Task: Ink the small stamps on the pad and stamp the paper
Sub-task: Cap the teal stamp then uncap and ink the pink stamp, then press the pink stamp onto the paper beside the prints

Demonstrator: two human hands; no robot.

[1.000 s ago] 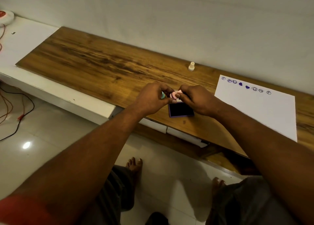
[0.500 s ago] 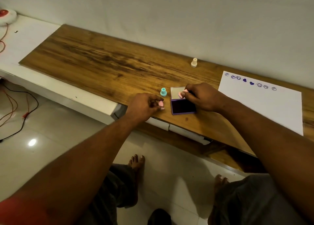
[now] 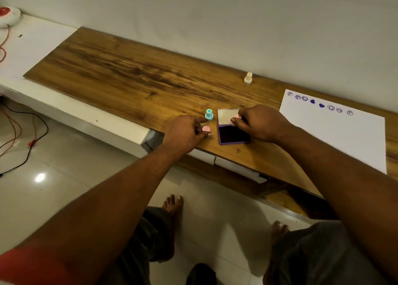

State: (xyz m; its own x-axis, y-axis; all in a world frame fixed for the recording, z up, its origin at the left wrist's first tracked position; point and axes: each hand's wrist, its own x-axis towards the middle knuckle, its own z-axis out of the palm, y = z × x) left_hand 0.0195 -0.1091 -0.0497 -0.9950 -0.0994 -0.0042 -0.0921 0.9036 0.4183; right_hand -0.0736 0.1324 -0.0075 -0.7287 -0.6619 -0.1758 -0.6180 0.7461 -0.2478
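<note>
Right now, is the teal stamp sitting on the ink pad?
No, the teal stamp stands upright on the wooden board, left of the open ink pad.

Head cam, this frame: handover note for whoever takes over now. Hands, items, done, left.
Left hand: low over the wooden board's near edge, fingers on a small pink piece, looks pinched.
Right hand: at the open ink pad, pinching a pink stamp over the pad's far edge.
Teal stamp: upright, just left of the pad's lid.
Cream stamp: upright near the wall, untouched.
Paper: right of the pad, one row of purple prints along its far edge.
Done: that first row.
Left: ink the pink stamp, stamp the paper's blank area, likely the other stamps too.
</note>
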